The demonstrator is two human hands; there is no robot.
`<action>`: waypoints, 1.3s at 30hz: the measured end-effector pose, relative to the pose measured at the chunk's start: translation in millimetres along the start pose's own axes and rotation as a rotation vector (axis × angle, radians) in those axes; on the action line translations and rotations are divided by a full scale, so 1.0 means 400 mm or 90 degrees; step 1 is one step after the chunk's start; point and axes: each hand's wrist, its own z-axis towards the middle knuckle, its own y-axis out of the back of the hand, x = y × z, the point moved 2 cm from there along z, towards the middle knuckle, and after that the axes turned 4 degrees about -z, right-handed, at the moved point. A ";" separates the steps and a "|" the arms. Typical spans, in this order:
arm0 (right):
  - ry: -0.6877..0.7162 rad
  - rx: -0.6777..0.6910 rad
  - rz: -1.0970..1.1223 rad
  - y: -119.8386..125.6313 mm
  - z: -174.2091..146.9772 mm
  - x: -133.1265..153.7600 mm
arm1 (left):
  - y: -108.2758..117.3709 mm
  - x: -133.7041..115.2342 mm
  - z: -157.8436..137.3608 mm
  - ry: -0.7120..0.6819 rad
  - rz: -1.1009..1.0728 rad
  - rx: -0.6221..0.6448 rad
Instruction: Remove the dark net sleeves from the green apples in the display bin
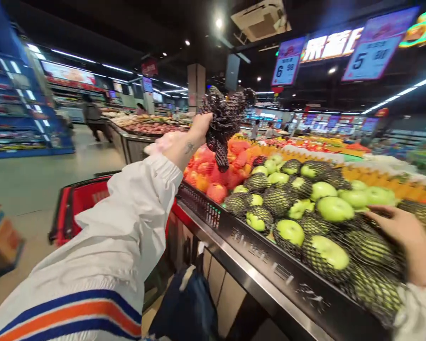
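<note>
Fingers (203,124) of the left hand (190,137) are pinching black foam nets (224,121) at 12 o'clock; loose ones risk dropping, while the right hand (404,237) is resting flat and open on netted apples (369,246) at 3 o'clock.

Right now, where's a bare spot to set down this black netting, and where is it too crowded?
The apple bin is packed: green apples fill it rim to rim, and the right hand rests among them. The left hand holds the net sleeves high. Bare room: the floor left of the red basket.

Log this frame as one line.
left hand: holds up black foam nets | right hand: on netted green apples | red basket behind
</note>
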 end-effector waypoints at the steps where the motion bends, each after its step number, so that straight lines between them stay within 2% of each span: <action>1: -0.038 0.044 -0.027 0.018 0.000 -0.009 | -0.099 0.028 -0.019 -0.001 -0.024 0.035; 3: -0.008 0.004 0.012 0.045 -0.010 0.005 | -0.291 0.077 -0.068 -0.005 -0.028 0.086; 5: 0.016 -0.028 0.075 0.058 -0.027 0.034 | -0.469 0.109 -0.128 -0.040 0.028 0.131; 8: 0.078 -0.146 0.201 0.075 -0.053 0.076 | -0.693 0.132 -0.231 -0.138 0.159 0.206; 11: 0.138 -0.196 0.250 0.088 -0.067 0.099 | -0.853 0.157 -0.344 -0.242 0.293 0.295; 14: 0.132 -0.200 0.200 0.092 -0.068 0.101 | -0.937 0.202 -0.441 -0.240 0.439 0.390; 16: 0.075 -0.205 0.163 0.092 -0.066 0.094 | -0.948 0.232 -0.485 -0.189 0.528 0.439; 19: -0.060 -0.215 0.102 0.091 -0.066 0.078 | -0.907 0.252 -0.509 -0.127 0.593 0.444; 21: -0.110 -0.204 0.070 0.091 -0.068 0.073 | -0.852 0.248 -0.498 -0.109 0.604 0.385; 25: -0.148 -0.136 0.007 0.095 -0.079 0.068 | -0.728 0.234 -0.437 -0.035 0.616 0.235; 29: -0.176 -0.106 -0.049 0.122 -0.084 0.075 | -0.638 0.216 -0.384 0.018 0.570 0.125; 35: -0.151 -0.141 -0.002 0.166 -0.034 0.146 | -0.555 0.172 -0.351 -0.034 0.530 -0.090; 37: -0.155 -0.166 -0.003 0.160 -0.018 0.155 | -0.543 0.166 -0.347 -0.054 0.550 -0.126; 39: -0.164 -0.148 -0.015 0.140 -0.007 0.141 | -0.540 0.166 -0.346 -0.075 0.565 -0.135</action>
